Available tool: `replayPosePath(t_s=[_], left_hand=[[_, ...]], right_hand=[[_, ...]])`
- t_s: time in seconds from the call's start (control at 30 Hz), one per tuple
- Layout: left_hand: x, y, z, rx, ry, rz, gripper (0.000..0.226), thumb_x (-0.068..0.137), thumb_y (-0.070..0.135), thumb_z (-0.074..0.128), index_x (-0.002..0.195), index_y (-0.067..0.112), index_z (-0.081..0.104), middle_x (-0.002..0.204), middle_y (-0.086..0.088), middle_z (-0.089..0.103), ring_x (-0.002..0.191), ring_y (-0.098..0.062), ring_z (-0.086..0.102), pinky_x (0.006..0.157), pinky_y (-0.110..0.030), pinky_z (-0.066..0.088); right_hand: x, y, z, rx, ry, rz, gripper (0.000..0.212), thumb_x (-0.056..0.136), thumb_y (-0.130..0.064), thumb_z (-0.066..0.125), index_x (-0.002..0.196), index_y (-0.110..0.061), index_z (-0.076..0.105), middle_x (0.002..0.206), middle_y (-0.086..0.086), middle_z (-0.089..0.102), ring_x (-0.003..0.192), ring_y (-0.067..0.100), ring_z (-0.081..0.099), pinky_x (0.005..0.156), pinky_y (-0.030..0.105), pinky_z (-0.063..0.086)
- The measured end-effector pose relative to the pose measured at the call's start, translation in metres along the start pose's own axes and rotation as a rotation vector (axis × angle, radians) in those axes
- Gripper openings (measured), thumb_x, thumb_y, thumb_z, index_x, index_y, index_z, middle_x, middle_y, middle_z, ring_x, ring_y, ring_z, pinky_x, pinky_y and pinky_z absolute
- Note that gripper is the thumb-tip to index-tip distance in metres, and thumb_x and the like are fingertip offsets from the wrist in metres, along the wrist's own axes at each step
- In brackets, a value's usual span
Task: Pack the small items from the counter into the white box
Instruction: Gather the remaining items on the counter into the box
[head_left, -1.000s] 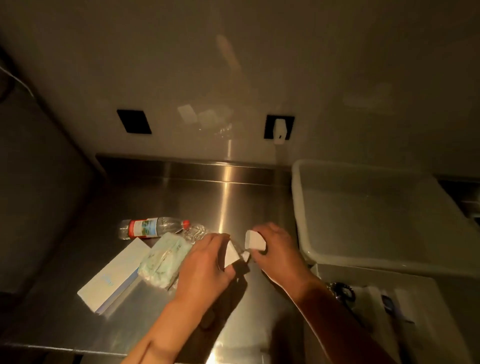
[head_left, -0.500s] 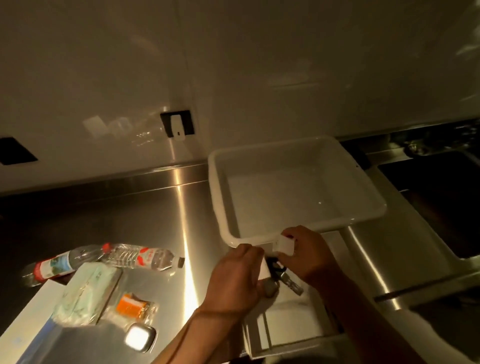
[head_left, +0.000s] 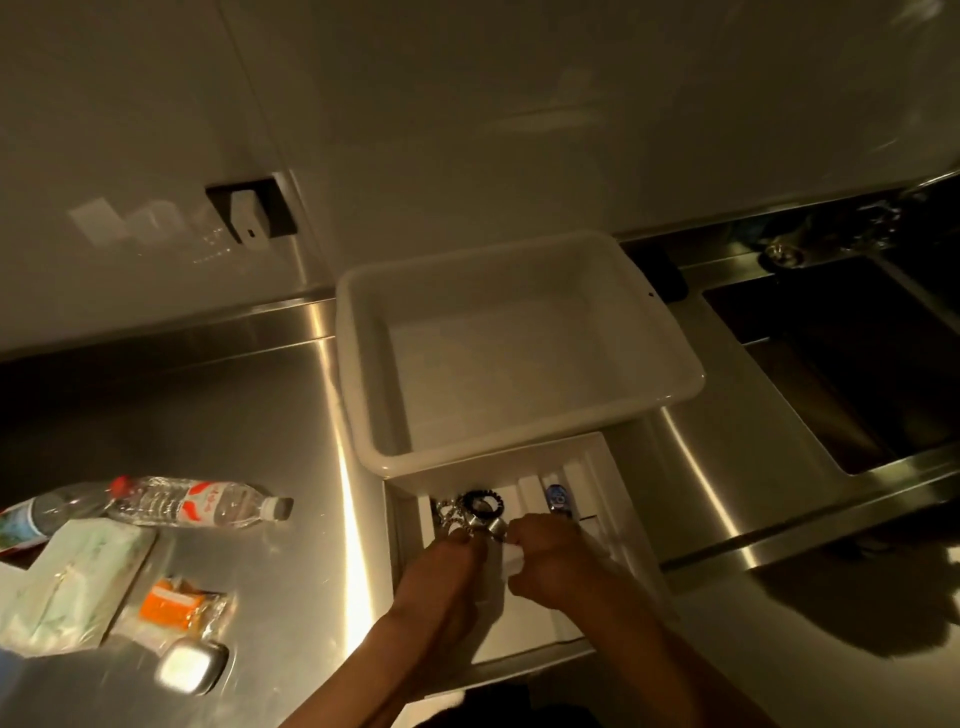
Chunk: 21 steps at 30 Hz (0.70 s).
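Hands meet over the white box (head_left: 587, 457): my right hand (head_left: 550, 564) pinches a white block (head_left: 511, 558), my left hand (head_left: 441, 577) grasps something I cannot tell.

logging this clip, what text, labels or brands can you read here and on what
None can be read.
Bottle: red and white label, print blurred.
Second bottle: label blurred and partly hidden.
Orange packet: no legible print.
Pale green pack: markings too faint.
Wall plug: one dark mark, no text.
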<state>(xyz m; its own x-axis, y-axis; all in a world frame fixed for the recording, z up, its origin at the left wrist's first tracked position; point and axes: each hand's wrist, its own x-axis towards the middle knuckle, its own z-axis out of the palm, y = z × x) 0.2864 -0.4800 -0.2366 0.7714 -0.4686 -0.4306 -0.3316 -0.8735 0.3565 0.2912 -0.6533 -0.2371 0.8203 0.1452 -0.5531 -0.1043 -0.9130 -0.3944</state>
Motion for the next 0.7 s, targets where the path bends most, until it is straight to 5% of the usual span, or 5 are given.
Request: replayPosePath(t_s=[0.33,0.53,0.7], left_hand=[[0.006,0.007,0.019,-0.008,0.031,-0.042,0.043,0.094,0.029,0.063,0.135,0.021,0.053,0.129,-0.003,0.055,0.113,-0.024,0.059,0.092,-0.037,0.052],[0.005,0.011,0.025,-0.027,0.016,-0.054,0.046,0.095,0.037,0.057,0.136,0.019,0.052,0.125,-0.005,0.057,0.110,-0.025,0.060,0.090,-0.036,0.053],[0.010,0.009,0.024,-0.032,0.024,-0.092,0.037,0.100,0.027,0.054,0.136,0.017,0.053,0.127,-0.007,0.055,0.111,-0.026,0.059,0.089,-0.035,0.052]], right_hand=[[0.011,-0.003,0.015,-0.094,-0.005,-0.031,0.039,0.080,-0.018,0.078,0.116,-0.014,0.064,0.120,0.007,0.061,0.114,0.025,0.059,0.094,0.034,0.050],[0.014,0.001,0.025,-0.113,0.007,0.000,0.047,0.085,-0.027,0.075,0.128,-0.016,0.059,0.128,0.006,0.059,0.120,0.024,0.055,0.100,0.034,0.047],[0.017,-0.004,0.020,-0.050,0.018,0.082,0.038,0.088,-0.017,0.072,0.124,-0.014,0.063,0.123,0.006,0.067,0.114,0.022,0.063,0.095,0.030,0.050]])
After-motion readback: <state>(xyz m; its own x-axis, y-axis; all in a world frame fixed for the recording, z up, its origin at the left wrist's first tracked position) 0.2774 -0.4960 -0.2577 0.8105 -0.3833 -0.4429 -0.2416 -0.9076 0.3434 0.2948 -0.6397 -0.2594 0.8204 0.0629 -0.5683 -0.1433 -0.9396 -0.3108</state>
